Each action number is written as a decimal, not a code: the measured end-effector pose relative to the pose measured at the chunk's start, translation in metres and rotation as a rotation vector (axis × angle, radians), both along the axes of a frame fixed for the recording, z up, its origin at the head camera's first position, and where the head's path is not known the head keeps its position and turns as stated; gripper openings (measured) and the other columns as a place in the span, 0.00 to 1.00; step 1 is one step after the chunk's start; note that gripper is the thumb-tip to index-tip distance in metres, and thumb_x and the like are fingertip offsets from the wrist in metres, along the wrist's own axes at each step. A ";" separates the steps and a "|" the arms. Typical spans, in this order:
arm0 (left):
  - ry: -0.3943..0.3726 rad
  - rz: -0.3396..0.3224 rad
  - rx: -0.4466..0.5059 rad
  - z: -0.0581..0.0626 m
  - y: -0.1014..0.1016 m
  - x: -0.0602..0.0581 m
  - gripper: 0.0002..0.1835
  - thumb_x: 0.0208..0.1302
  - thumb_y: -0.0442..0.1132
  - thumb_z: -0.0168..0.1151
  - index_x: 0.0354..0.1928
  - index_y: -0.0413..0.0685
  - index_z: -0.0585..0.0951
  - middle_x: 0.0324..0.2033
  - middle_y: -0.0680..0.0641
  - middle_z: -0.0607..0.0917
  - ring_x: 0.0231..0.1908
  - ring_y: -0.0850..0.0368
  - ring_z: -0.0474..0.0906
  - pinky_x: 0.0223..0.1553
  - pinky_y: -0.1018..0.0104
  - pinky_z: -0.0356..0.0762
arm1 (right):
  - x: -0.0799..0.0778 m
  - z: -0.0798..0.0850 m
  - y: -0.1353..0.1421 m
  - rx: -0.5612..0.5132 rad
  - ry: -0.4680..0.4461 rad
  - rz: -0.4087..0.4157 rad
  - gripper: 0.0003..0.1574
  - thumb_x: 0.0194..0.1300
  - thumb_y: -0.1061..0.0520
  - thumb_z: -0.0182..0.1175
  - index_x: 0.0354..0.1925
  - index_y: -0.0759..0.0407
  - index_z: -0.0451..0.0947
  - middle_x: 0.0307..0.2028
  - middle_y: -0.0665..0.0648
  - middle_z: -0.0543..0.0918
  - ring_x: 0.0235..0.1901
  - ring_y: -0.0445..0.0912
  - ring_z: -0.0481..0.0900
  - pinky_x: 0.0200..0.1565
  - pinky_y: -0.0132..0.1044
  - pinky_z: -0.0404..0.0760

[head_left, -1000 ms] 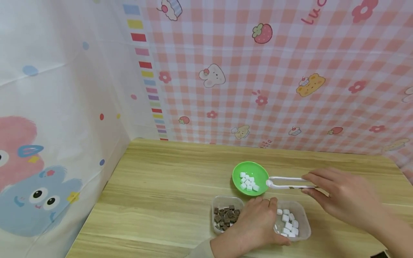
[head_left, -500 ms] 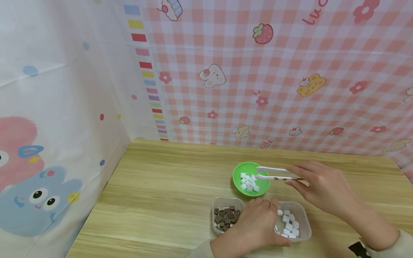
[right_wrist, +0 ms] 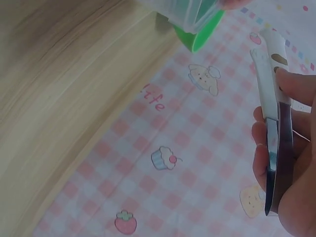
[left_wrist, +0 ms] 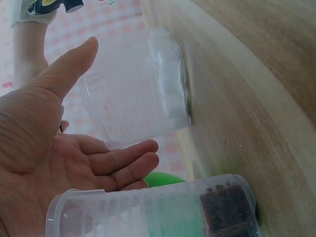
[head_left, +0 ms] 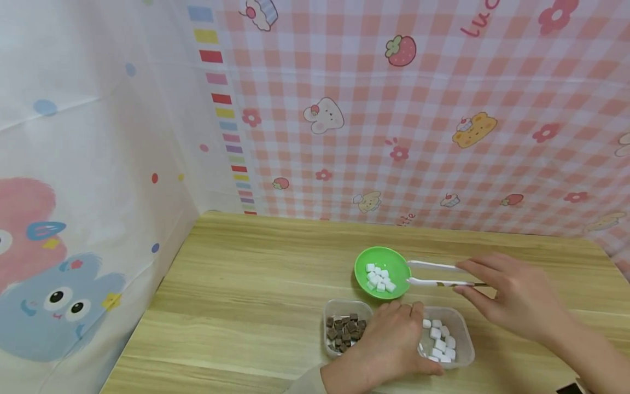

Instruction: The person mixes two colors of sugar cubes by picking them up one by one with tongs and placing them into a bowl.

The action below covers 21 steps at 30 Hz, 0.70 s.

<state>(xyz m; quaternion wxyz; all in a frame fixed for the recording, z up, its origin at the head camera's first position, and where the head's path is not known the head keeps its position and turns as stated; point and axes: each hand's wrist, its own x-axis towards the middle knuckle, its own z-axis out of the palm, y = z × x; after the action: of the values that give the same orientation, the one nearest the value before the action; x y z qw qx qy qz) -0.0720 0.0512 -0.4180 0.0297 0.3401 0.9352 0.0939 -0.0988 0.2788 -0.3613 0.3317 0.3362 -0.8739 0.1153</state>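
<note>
In the head view, my right hand (head_left: 512,295) holds white tongs (head_left: 435,266) with dark spots. Their tips stand apart at the right rim of a green bowl (head_left: 361,280), with nothing between them. The right wrist view shows the tongs' (right_wrist: 279,118) metal part under the thumb and fingers. Small white cubes (head_left: 378,279) lie in the bowl. My left hand (head_left: 394,339) holds the left end of a clear plastic container (head_left: 465,350), with thumb and fingers on opposite sides. Larger rounded white blocks (head_left: 439,346) lie inside it.
Another clear plastic container (head_left: 326,328) with brown cubes (head_left: 346,330) stands left of my left hand, partly hidden by it. All stand on a wood-grain table (head_left: 236,295). A pink checked cloth (head_left: 344,148) hangs behind, and a white printed cloth (head_left: 113,142) hangs at left.
A second ago the tongs held a white piece by the bowl's rim. They then reached over the bowl and opened, and are now back at the right with apart tips. My left hand stayed.
</note>
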 end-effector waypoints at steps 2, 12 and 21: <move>-0.006 0.004 0.000 0.000 0.000 0.000 0.53 0.46 0.78 0.73 0.65 0.48 0.78 0.50 0.58 0.84 0.50 0.65 0.75 0.60 0.70 0.72 | 0.005 0.001 0.004 0.015 -0.011 -0.011 0.44 0.77 0.25 0.45 0.41 0.59 0.90 0.35 0.54 0.90 0.32 0.53 0.88 0.28 0.51 0.82; -0.042 0.025 -0.009 0.001 0.001 0.002 0.57 0.47 0.78 0.72 0.71 0.46 0.75 0.60 0.55 0.82 0.59 0.62 0.75 0.66 0.67 0.69 | 0.027 0.011 0.023 0.090 -0.028 -0.013 0.45 0.76 0.24 0.43 0.36 0.55 0.90 0.32 0.50 0.89 0.25 0.49 0.86 0.21 0.37 0.79; -0.020 0.023 -0.004 0.001 0.001 0.001 0.49 0.45 0.78 0.73 0.61 0.49 0.79 0.46 0.59 0.82 0.49 0.64 0.75 0.60 0.70 0.72 | 0.039 0.004 0.026 0.204 -0.062 0.001 0.47 0.77 0.25 0.36 0.32 0.53 0.89 0.29 0.45 0.86 0.24 0.39 0.81 0.21 0.33 0.76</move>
<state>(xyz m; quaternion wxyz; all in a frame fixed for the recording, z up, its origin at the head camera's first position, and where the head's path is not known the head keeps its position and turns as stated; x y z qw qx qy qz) -0.0708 0.0527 -0.4175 0.0387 0.3284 0.9389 0.0955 -0.0594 0.3051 -0.3571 0.2686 0.3649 -0.8907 0.0363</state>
